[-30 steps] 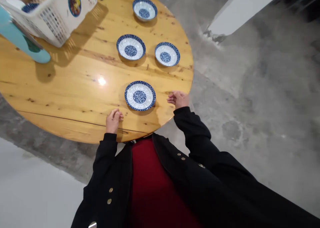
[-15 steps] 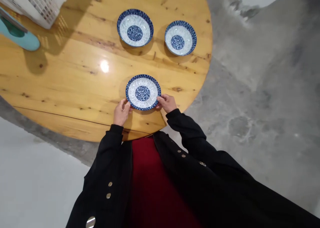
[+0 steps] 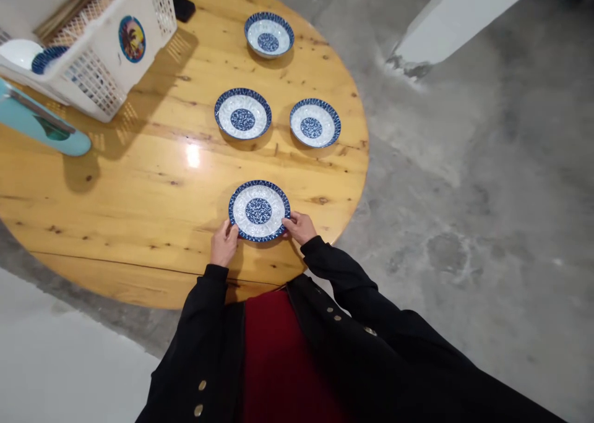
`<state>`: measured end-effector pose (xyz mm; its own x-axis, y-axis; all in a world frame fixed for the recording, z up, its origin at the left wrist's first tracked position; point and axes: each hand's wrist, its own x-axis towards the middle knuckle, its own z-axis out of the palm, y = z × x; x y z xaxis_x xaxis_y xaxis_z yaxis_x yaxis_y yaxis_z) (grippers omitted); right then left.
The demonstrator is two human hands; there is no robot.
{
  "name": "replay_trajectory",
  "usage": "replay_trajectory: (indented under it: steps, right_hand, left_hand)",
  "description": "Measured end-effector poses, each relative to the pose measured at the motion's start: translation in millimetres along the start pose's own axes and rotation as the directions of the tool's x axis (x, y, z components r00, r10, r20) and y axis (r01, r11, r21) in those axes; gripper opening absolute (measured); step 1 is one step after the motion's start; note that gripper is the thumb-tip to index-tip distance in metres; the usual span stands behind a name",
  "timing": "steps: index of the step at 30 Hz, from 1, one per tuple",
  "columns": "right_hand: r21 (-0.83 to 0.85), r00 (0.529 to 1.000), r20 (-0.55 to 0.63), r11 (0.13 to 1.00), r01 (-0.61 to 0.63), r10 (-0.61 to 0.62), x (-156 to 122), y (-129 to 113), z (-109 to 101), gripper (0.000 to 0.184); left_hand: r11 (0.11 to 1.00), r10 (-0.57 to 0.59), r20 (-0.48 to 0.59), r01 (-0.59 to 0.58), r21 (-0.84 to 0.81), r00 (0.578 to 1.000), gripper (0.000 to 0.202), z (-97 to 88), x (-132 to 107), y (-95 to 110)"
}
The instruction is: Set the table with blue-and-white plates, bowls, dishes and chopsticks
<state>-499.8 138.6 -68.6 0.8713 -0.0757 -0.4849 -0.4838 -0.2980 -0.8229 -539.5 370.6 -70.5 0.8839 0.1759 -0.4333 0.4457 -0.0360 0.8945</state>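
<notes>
A blue-and-white patterned plate is at the near side of the wooden table, gripped at its rim from both sides. My left hand pinches the lower left rim, thumb on top. On the lower right rim, my right hand has its thumb over the edge with fingers beneath. Whether the plate rests on the wood or is slightly raised, I cannot tell. Beyond it sit two matching dishes, a left dish and a right dish. Farther back stands a similar bowl.
The round wooden table ends in a curved edge at the right. At the far left stand a white plastic basket holding chopsticks and dishes, and a turquoise object. A black item lies behind the basket. A white post rises from the floor.
The view has tilted up, so the table sits lower in the picture and the far bowl and more of the basket show. My left hand now closes on the plate's rim; my right keeps its hold.
</notes>
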Motion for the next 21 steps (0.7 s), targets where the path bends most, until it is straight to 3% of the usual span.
replay_trajectory:
  steps: [4, 9, 12, 16, 19, 21]
  right_hand:
    - [-0.258, 0.974, -0.141, 0.957, 0.134, -0.175, 20, -19, -23, 0.014]
    - [-0.118, 0.954, -0.178, 0.968, 0.221, -0.24, 84, -66, -37, 0.01]
    - [0.0, 0.975, -0.14, 0.984, 0.177, -0.175, 131, -101, -22, 0.007]
    - [0.019, 0.982, -0.149, 0.993, 0.118, -0.114, 188, -139, 10, 0.01]
    - [0.049, 0.98, -0.184, 0.995, 0.087, -0.077, 224, -151, 29, 0.012]
    - [0.126, 0.988, -0.133, 0.987, 0.097, -0.08, 242, -150, 36, 0.011]
  left_hand:
    - [0.995, -0.045, -0.018, 0.043, -0.088, 0.999, 0.04, -7.4, 1, 0]
    - [0.972, -0.097, -0.18, 0.054, -0.231, 0.979, 0.044, -25.4, 4, -2]
    - [0.954, -0.128, -0.209, 0.062, -0.293, 0.97, 0.048, -32.4, 3, -2]
    - [0.939, -0.176, -0.209, 0.101, -0.329, 0.962, 0.051, -33.7, 4, 0]
    - [0.932, -0.207, -0.215, 0.125, -0.341, 0.955, 0.05, -33.8, 12, 5]
    - [0.929, -0.214, -0.224, 0.127, -0.347, 0.951, 0.049, -33.4, 19, 8]
